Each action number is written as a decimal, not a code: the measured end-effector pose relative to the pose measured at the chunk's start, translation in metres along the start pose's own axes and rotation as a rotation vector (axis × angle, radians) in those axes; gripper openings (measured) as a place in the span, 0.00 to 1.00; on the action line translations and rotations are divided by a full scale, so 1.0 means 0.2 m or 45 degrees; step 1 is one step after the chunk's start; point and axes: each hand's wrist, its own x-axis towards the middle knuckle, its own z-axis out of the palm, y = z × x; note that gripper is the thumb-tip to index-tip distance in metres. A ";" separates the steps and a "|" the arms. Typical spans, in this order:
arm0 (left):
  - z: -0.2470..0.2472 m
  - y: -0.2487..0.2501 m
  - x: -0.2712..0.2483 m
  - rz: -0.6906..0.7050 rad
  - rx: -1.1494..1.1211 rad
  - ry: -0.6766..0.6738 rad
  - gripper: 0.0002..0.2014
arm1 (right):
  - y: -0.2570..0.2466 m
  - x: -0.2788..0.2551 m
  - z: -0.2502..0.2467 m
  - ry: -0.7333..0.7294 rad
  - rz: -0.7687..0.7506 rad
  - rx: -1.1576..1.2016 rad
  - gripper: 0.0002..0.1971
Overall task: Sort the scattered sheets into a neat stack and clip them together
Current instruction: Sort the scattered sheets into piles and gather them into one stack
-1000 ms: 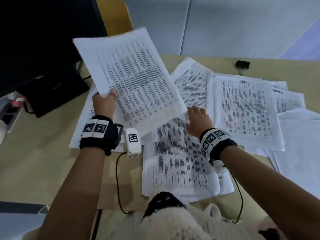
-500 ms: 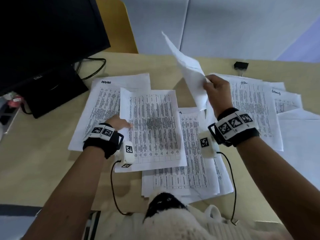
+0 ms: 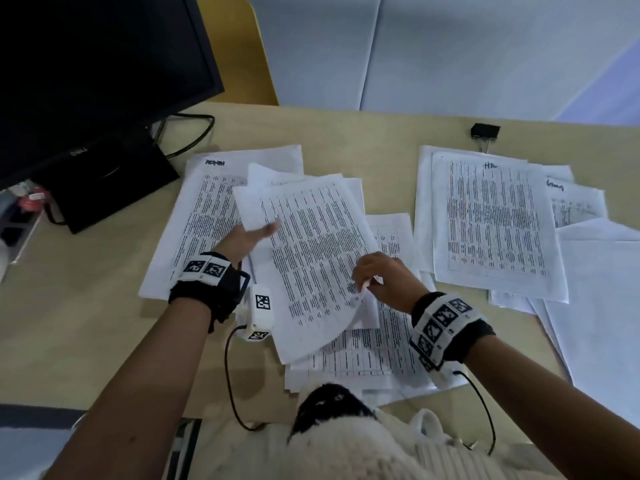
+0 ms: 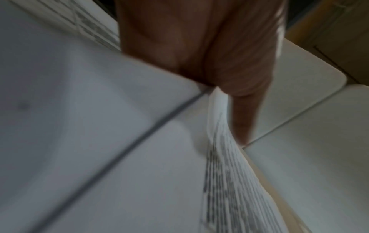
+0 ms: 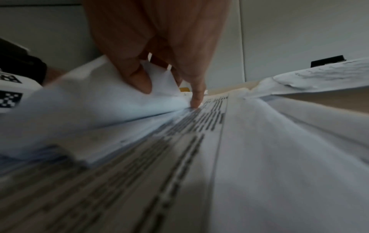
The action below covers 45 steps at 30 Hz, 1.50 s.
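On the pale wooden desk (image 3: 346,133), printed sheets lie in loose overlapping fans, thin white paper covered in dense columns of dark text. The right hand (image 3: 384,277) pinches the curling lower edge of the top sheet (image 3: 311,251) between thumb and fingers; the right wrist view alone shows one fingertip (image 5: 196,100) pressed down onto the page beneath. The left hand (image 3: 247,239) has its thumb laid over that sheet's left edge, and only the left wrist view shows a finger (image 4: 242,119) extended beyond the sheet's edge; how tightly it grips I cannot tell. A second pile (image 3: 495,220) sits to the right, apart, and a small black binder clip (image 3: 485,131) with wire handles rests just beyond it. A black monitor (image 3: 86,74) stands at far left.
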 end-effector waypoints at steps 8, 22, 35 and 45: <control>0.03 0.14 -0.08 0.390 -0.196 0.395 0.19 | -0.05 0.03 -0.10 0.127 0.337 0.279 0.22; -0.19 0.45 -0.36 1.166 -0.930 0.862 0.41 | -0.48 0.34 -0.20 0.759 0.021 0.703 0.08; -0.35 -0.01 -0.01 -0.085 0.155 0.885 0.37 | -0.42 0.46 -0.09 0.968 0.153 0.658 0.09; -0.39 -0.16 0.02 -0.158 0.120 0.919 0.15 | -0.29 0.51 0.01 0.763 0.472 0.613 0.12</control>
